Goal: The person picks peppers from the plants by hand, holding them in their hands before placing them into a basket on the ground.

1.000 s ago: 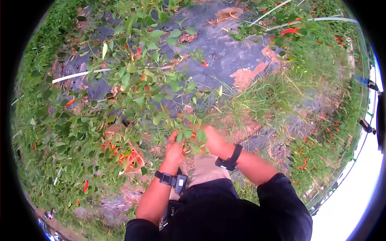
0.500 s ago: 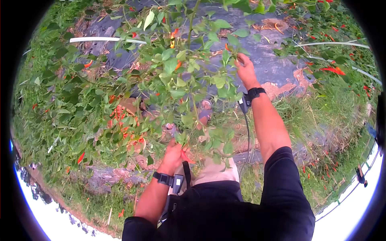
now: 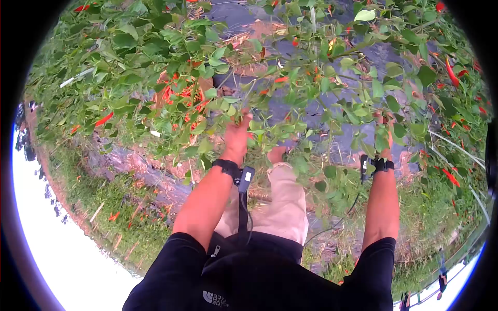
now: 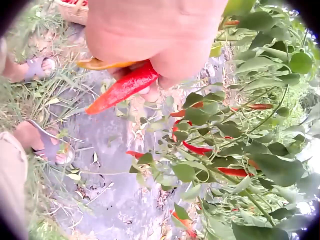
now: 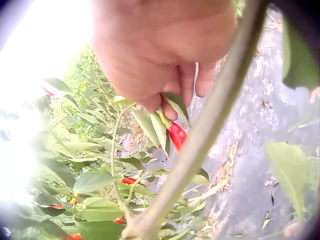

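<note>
In the left wrist view my left hand (image 4: pixel 155 35) curls round a large red pepper (image 4: pixel 125 89) and an orange one (image 4: pixel 102 64), their tips sticking out. The head view has this left hand (image 3: pixel 237 137) at the plants left of centre. My right hand (image 5: pixel 165 50) pinches the green stem end of a red pepper (image 5: pixel 177 136) among leaves in the right wrist view; a thick stem (image 5: pixel 200 135) crosses in front. From the head, the right hand (image 3: pixel 384 129) is partly hidden by foliage.
A basket of red peppers (image 3: pixel 161 96) stands behind leaves at the left, its rim (image 4: pixel 75 12) also in the left wrist view. Dark plastic sheeting (image 4: pixel 107 200) covers the ground. Sandalled feet (image 4: pixel 50 147) are near the plants. A cable (image 3: pixel 337 225) hangs between the arms.
The view has shifted, with the basket now higher in it. My right hand has moved farther right into the foliage. My left hand has moved forward, away from my body.
</note>
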Demonstrator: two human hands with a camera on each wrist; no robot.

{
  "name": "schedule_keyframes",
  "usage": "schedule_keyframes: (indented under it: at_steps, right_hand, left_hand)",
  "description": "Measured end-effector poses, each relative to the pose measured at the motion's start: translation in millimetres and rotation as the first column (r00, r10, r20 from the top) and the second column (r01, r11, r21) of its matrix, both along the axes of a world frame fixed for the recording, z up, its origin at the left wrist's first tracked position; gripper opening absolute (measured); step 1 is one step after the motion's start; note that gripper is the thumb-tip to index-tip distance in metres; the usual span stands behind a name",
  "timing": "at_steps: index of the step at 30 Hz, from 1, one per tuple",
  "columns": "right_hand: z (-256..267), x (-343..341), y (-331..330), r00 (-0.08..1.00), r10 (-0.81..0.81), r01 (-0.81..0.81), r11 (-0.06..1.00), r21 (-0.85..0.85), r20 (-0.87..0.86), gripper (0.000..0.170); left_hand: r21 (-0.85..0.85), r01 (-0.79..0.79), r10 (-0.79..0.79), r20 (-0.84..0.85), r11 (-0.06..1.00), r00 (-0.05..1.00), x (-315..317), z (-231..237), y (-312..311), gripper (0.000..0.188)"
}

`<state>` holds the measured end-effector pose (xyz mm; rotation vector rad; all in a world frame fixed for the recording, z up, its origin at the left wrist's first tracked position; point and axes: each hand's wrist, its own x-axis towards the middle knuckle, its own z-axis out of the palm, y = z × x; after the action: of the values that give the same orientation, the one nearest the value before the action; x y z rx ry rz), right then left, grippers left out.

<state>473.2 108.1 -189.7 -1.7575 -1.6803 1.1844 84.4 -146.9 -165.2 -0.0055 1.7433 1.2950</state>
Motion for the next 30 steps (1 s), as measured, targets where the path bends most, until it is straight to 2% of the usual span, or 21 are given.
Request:
schedule_keyframes:
  at_steps: [1,3,4,5,6,8,12,13,14,16,17,19,20,21,22,23,24,26,27,28,30]
  right_hand:
    - [5.3,4.3,-4.9,0.997,-0.002,0.001,1.0,0.014,0.077,0.033]
    - [2.7,27.2,-8.8,0.997,-0.049,0.048,0.998,-0.035,-0.056,0.039]
    - [11.9,28.5,-11.1,0.993,-0.066,0.061,0.997,-0.051,-0.099,0.041]
    - [49.0,7.8,-11.5,1.0,0.018,-0.017,0.998,-0.056,0.008,0.042]
    - [74.0,-2.6,-14.8,0.988,0.099,-0.092,0.993,-0.07,0.115,0.044]
    - [80.4,10.5,-19.3,0.973,0.116,-0.111,0.993,-0.038,0.197,0.041]
    - [99.4,15.9,-24.6,0.997,0.06,-0.059,0.998,-0.03,0.037,0.022]
    - [104.8,16.7,-25.4,0.995,0.079,-0.072,0.991,-0.112,0.061,0.027]
    - [109.7,16.7,-25.4,0.992,0.099,-0.082,0.978,-0.191,0.081,0.033]
    - [132.0,-10.1,-34.3,0.993,0.059,-0.048,0.993,-0.11,0.1,0.027]
    - [148.9,-25.7,-36.9,0.992,0.032,-0.019,0.994,-0.106,0.124,0.025]
    - [154.9,-27.1,-36.6,0.994,0.021,-0.001,0.985,-0.174,0.111,0.02]
    - [150.4,-20.9,-37.3,0.993,0.015,0.005,0.986,-0.169,0.116,0.02]
    - [145.7,-15.3,-38.2,0.993,0.073,-0.055,0.982,-0.181,0.093,0.019]
    - [141.9,-9.7,-38.4,0.989,0.13,-0.115,0.975,-0.191,0.068,0.019]
    - [139.8,-2.9,-38.2,0.955,0.217,-0.19,0.971,-0.145,0.201,0.018]
    - [150.2,-6.3,-40.0,0.955,0.212,-0.187,0.973,-0.135,0.209,0.018]
    - [174.0,-27.8,-48.1,0.728,0.347,-0.432,0.902,0.003,0.591,0.019]
    - [181.1,-36.4,-53.3,0.65,0.311,-0.421,0.907,-0.012,0.694,0.021]
    - [182.1,-38.1,-54.1,0.646,0.306,-0.424,0.906,-0.006,0.699,0.021]
    - [176.5,-43.9,-54.9,0.466,0.431,-0.382,0.886,-0.264,0.772,0.026]
  left_hand:
    - [-0.05,0.024,-0.024,-0.017,0.998,1.0,-4.0,12.1,24.8,0.03]
    - [-0.1,0.037,-0.04,-0.029,0.994,0.999,-17.7,12.5,49.3,0.03]
    - [-0.009,0.213,-0.211,-0.188,0.977,0.959,-26.8,5.7,56.2,0.028]
    - [0.053,0.395,-0.352,-0.357,0.917,0.865,-32.3,3.3,59.8,0.026]
    - [0.058,0.392,-0.347,-0.356,0.918,0.867,-36.3,12.7,63.8,0.026]
    - [-0.184,0.672,-0.656,-0.506,0.717,0.56,-46.1,40.0,72.6,0.035]
    - [-0.217,0.717,-0.673,-0.593,0.663,0.443,-50.6,18.9,45.0,0.029]
    - [-0.183,0.673,-0.691,-0.31,0.717,0.653,-45.2,47.1,47.1,0.026]
    - [-0.175,0.617,-0.625,0.01,0.767,0.78,-42.5,64.9,50.5,0.023]
    - [0.039,0.524,-0.525,0.103,0.851,0.845,-55.0,24.0,15.2,0.017]
    - [-0.181,0.742,-0.756,-0.288,0.646,0.588,-59.2,21.6,7.6,0.019]
    - [-0.471,0.772,-0.833,-0.537,0.427,0.133,-57.3,36.9,7.4,0.02]
    - [-0.156,0.701,-0.703,-0.341,0.696,0.623,-53.2,43.8,8.0,0.023]
    - [0.072,0.417,-0.42,0.026,0.906,0.907,-48.5,56.8,13.4,0.026]
    - [0.139,0.187,-0.224,0.342,0.973,0.913,-51.3,52.5,14.1,0.029]
    - [0.086,-0.086,0.016,0.61,0.993,0.792,-54.0,48.3,14.9,0.033]
    - [0.096,-0.084,0.007,0.614,0.992,0.789,-56.8,40.5,11.8,0.033]
    - [0.214,-0.014,-0.115,0.579,0.977,0.807,-61.0,36.0,6.8,0.035]
    - [0.291,-0.006,-0.171,0.578,0.957,0.798,-59.5,48.1,4.6,0.033]
    - [0.366,-0.001,-0.225,0.574,0.931,0.788,-57.6,63.9,4.0,0.031]
    - [0.321,0.223,-0.357,0.456,0.92,0.815,-57.3,49.9,-0.1,0.029]
